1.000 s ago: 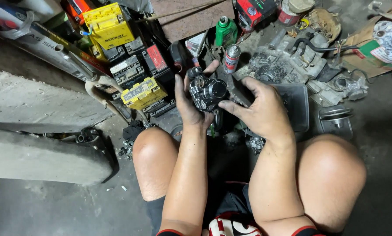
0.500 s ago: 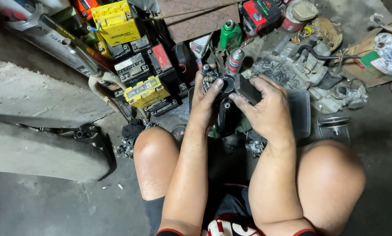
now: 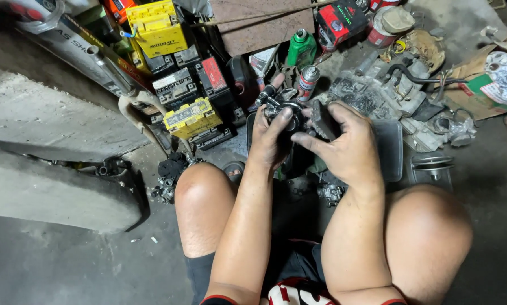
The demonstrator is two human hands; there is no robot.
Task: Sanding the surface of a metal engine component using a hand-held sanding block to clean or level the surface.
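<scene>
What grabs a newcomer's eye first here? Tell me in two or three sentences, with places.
First, at the centre, the left hand and right hand together grip a small dark metal engine part above the bare knees. Next, the bright yellow battery at upper left, with a second yellow battery lower down among black ones. Then the green bottle and grey spray can just beyond the hands.

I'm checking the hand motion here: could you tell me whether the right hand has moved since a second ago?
Yes. The right hand has risen toward the spray can, judged against it, and now pinches a dark flat piece beside the metal part in the left hand.
</scene>
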